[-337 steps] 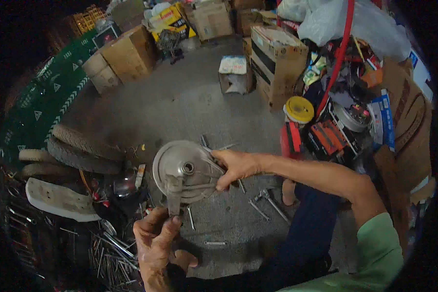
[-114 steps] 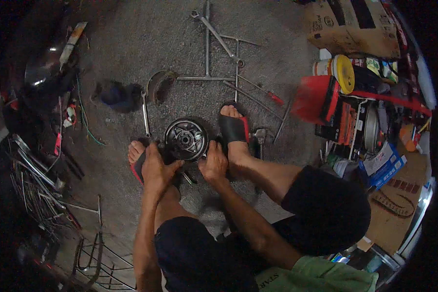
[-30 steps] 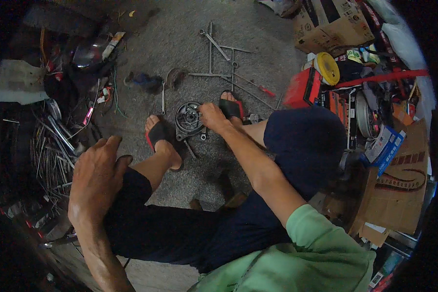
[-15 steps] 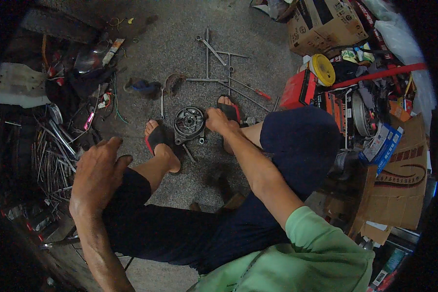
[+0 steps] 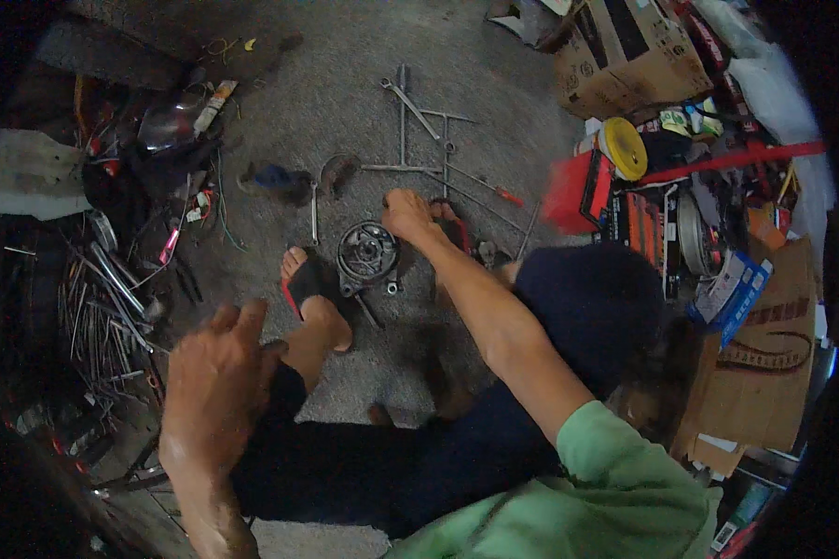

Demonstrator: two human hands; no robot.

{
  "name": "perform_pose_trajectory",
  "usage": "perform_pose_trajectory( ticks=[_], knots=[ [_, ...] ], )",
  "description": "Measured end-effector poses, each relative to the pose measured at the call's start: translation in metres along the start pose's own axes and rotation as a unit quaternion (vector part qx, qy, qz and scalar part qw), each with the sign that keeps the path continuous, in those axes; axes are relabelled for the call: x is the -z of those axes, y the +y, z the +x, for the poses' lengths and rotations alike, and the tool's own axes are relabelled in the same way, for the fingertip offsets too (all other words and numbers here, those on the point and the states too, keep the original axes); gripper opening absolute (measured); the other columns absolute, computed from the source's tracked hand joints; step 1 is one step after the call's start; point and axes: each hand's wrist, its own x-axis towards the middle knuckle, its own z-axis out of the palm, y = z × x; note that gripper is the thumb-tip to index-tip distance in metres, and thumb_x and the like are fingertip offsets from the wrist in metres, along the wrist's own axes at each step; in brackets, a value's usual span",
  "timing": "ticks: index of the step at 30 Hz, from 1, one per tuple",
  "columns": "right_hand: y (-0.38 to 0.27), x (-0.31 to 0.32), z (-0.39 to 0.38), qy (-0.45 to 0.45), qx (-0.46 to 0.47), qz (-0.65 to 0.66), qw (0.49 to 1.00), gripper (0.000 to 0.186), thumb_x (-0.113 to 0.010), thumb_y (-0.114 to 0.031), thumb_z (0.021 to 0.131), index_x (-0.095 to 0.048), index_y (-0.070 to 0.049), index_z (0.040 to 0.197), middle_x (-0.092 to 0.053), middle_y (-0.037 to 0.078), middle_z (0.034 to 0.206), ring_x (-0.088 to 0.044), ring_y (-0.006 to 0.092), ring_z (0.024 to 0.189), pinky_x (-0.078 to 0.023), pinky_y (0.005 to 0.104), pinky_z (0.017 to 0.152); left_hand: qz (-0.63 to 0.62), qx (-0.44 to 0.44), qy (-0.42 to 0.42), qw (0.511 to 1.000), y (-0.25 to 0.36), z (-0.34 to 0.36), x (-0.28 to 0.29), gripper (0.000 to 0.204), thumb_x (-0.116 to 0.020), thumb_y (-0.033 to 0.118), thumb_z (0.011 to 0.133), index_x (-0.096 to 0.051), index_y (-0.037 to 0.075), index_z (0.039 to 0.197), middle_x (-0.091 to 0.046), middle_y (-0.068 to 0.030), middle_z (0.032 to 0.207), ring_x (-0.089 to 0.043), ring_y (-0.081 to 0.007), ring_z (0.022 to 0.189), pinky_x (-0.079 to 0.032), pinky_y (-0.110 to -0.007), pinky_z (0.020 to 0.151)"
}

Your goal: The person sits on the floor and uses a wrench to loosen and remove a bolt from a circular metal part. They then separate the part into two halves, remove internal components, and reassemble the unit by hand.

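On the floor between my feet lies a round metal part (image 5: 368,252) that looks like a brake hub, with a lug on its lower side. My right hand (image 5: 408,214) is just beyond its upper right rim, fingers curled together; whatever they may hold is hidden. Near my left knee my left hand (image 5: 216,382) hovers, slightly blurred, with its fingers apart and nothing in them. A combination wrench (image 5: 314,212) lies beside the hub on its upper left. Close by rests a curved metal piece (image 5: 336,174) resembling a brake shoe.
Farther out lie a cross-shaped wrench (image 5: 403,121), another wrench (image 5: 410,107) and a red-handled screwdriver (image 5: 480,182). Metal rods (image 5: 93,326) heap up at left. To the right stand a red box (image 5: 578,191), a yellow-lidded tub (image 5: 623,149) and cardboard boxes (image 5: 634,61).
My right hand has moved from the hub's right side to just beyond its upper right rim. My left hand has shifted right and down in view. The whole view has tilted slightly.
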Motion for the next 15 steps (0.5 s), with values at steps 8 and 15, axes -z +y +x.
perform_pose_trajectory(
  ticks=[8, 15],
  knots=[
    [-0.109, 0.082, 0.114, -0.085, 0.217, -0.199, 0.952, 0.03, -0.074, -0.015, 0.07, -0.069, 0.0, 0.094, -0.068, 0.02, 0.098, -0.066, 0.0351, 0.094, -0.054, 0.0432, 0.078, -0.343, -0.057, -0.097, 0.933, -0.046, 0.073, -0.026, 0.038, -0.065, 0.019, 0.085, -0.058, 0.0, 0.117, -0.066, -0.02, 0.1, -0.065, -0.0325, 0.091, -0.05, -0.039, 0.078],
    [-0.145, 0.103, 0.157, 0.018, 0.394, -0.101, 0.913, 0.024, -0.061, -0.022, 0.079, -0.066, -0.001, 0.089, -0.065, 0.023, 0.095, -0.062, 0.0407, 0.093, -0.05, 0.0499, 0.079, -0.567, 0.191, 0.075, 0.798, -0.084, 0.271, -0.195, 0.029, -0.059, 0.014, 0.088, -0.06, -0.006, 0.109, -0.067, -0.0205, 0.098, -0.064, -0.0257, 0.094, -0.048, -0.036, 0.082]
  ],
)
